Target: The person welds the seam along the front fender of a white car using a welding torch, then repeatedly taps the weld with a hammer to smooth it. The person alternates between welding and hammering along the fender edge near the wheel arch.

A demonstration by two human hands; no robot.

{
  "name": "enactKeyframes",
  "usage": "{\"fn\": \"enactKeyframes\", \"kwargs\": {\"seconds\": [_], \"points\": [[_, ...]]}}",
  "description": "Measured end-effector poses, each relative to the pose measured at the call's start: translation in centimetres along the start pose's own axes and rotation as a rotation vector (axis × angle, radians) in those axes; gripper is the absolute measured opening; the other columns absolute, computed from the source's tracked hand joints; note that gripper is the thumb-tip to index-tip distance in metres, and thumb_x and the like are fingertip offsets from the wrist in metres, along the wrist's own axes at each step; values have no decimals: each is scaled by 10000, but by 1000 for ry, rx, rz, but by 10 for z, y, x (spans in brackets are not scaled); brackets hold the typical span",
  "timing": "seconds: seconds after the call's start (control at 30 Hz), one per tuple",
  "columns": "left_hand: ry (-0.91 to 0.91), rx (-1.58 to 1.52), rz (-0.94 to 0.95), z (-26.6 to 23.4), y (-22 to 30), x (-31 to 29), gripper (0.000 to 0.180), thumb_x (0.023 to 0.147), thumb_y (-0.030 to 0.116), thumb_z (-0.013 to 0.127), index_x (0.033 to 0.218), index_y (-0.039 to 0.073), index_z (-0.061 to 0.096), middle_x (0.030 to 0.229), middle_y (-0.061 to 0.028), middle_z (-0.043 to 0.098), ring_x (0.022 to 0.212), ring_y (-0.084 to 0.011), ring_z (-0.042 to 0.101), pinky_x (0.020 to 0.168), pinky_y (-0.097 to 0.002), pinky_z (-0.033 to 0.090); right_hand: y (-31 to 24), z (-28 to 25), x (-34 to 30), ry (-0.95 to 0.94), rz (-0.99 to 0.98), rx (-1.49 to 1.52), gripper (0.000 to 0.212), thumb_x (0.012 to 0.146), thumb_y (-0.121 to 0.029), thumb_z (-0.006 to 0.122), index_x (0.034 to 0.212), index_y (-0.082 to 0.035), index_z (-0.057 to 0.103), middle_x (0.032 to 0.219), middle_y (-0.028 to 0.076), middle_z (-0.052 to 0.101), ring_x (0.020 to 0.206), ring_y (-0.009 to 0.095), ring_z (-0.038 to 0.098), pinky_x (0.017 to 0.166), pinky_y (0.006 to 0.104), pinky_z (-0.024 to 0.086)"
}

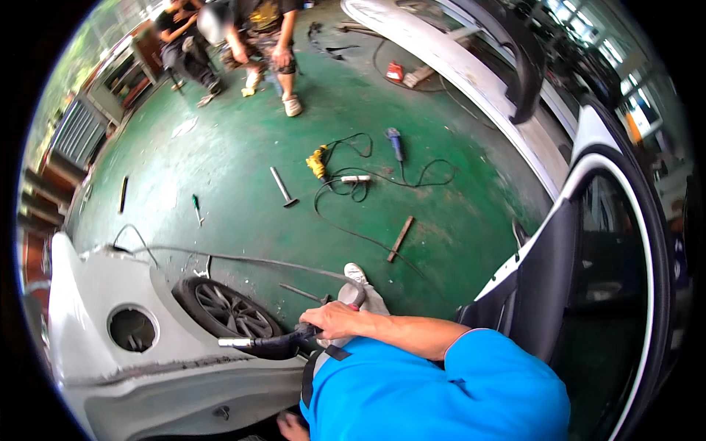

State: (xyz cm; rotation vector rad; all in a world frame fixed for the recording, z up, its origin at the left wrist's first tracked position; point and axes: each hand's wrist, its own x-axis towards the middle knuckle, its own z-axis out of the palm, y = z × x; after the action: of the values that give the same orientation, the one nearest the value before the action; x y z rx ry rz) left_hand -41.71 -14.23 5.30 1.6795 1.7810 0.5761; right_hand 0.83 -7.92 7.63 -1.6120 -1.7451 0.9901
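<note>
Right grip: closed round my black torch, nozzle near the pale car panel. Rough seam: present, seemingly part done; what remains, I cannot judge. Left grip: low, state unclear. Beside: wheel.

So we've got what looks like a welding torch gripped in our right hand, pretty much level, nozzle aimed left. Black curved neck, shiny silver tip. Its grey cable loops up past our wrist, then runs off left above the wheel. The tip sits over a pale grey car body panel; honestly we can't tell if they're touching. That panel's got a round opening on it and a rough, darkened seam running lengthwise. Our left hand is down near its lower edge, partly hidden by our shirt.
</note>
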Motion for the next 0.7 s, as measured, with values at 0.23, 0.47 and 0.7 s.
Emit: {"fn": "enactKeyframes", "kwargs": {"seconds": [0.23, 0.47, 0.7], "points": [[-535, 175, -441, 24, -7, 1, 330, 995, 225, 629, 1198, -32, 673, 1051, -195, 729, 943, -304, 686, 848, -398, 538, 5, -24, -22, 227, 123, 101, 448, 841, -266, 757, 1232, -121, 595, 1072, 106, 698, 936, 361, 698, 737, 483, 548], [-355, 55, 86, 4, 130, 61, 359, 997, 235, 627, 1219, -44, 667, 1104, -216, 719, 1015, -342, 674, 927, -421, 520, 24, -17, -14, 67, 86, 72, 456, 852, -282, 749, 1248, -130, 582, 1085, 119, 697, 992, 365, 690, 786, 479, 557], [-41, -28, 717, 9, 301, 79, 313, 933, 161, 712, 1205, 12, 673, 1157, -212, 657, 1057, -403, 634, 940, -474, 513, 7, 14, -9, -56, 4, 61, 476, 751, -147, 728, 1210, -184, 604, 1075, 97, 710, 1001, 373, 689, 786, 506, 547]]}}
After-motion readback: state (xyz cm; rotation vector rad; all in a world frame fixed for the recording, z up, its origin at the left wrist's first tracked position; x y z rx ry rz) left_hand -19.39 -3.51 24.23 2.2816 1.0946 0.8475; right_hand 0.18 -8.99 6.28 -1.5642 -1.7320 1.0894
